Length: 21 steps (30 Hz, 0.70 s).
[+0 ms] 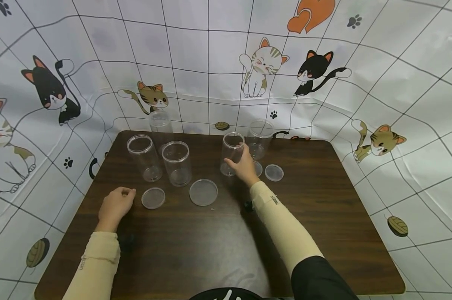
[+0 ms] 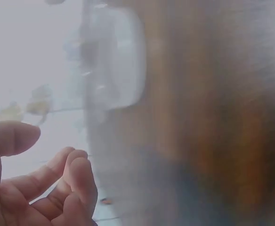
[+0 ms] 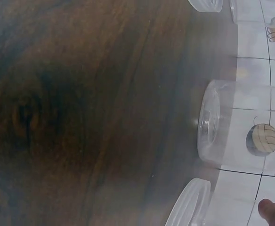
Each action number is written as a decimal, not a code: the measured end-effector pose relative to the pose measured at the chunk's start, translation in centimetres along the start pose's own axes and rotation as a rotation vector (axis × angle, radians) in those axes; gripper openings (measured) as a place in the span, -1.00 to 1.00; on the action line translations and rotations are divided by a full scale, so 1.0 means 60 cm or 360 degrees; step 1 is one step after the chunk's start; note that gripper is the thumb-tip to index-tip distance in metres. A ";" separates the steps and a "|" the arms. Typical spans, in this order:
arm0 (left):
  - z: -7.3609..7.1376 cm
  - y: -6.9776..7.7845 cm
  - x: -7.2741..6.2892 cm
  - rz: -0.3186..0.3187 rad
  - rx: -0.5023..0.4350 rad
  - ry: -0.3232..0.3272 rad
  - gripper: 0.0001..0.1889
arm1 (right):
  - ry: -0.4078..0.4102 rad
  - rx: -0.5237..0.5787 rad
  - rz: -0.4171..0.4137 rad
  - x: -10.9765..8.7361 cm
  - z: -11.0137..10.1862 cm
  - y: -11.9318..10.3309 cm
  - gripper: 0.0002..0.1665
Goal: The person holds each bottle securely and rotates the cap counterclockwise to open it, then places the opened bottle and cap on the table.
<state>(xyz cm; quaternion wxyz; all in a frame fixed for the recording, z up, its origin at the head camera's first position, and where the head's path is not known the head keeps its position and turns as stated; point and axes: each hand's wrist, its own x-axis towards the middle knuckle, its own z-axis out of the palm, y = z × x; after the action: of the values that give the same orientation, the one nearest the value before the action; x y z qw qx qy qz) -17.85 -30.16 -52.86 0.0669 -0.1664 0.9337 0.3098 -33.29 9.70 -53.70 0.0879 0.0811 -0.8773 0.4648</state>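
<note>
Near the back middle of the table, my right hand (image 1: pixel 245 166) grips a clear plastic jar (image 1: pixel 228 167), with the thumb across its near side. The jar stands upright and has no lid on it. At the edge of the right wrist view only part of the right hand (image 3: pixel 273 209) shows, beside clear jar walls. My left hand (image 1: pixel 115 206) is low over the left of the table, its fingers loosely bent and holding nothing. A clear round lid (image 1: pixel 153 198) lies just right of it. In the left wrist view the thumb and fingertips of the left hand (image 2: pixel 57 188) are apart.
At the back left stand three open clear jars (image 1: pixel 177 164); another jar (image 1: pixel 259 143) is behind my right hand. Flat on the table lie a larger lid (image 1: pixel 203 192), a small lid (image 1: pixel 274 173) and one partly hidden lid (image 1: pixel 258 168). A cat-patterned sheet (image 1: pixel 211 62) hangs behind.
</note>
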 end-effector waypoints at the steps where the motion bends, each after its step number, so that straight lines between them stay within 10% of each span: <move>1: -0.010 0.003 -0.002 0.0028 -0.0003 0.0027 -0.35 | -0.0008 0.0001 0.0013 -0.002 0.000 0.000 0.05; 12: -0.154 0.111 0.011 0.0426 0.0034 0.0281 -0.38 | -0.0034 0.0097 0.0159 -0.020 -0.004 -0.008 0.34; 21: -0.229 0.230 0.093 0.0504 0.0280 0.0002 -0.18 | -0.0021 0.0199 0.0239 -0.050 -0.038 -0.028 0.36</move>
<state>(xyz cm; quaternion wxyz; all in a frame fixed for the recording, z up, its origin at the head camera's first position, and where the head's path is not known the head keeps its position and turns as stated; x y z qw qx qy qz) -28.22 -29.56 -35.48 0.0310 -0.0110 0.9718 0.2333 -29.85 10.87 -51.78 0.0417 0.0234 -0.8508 0.5233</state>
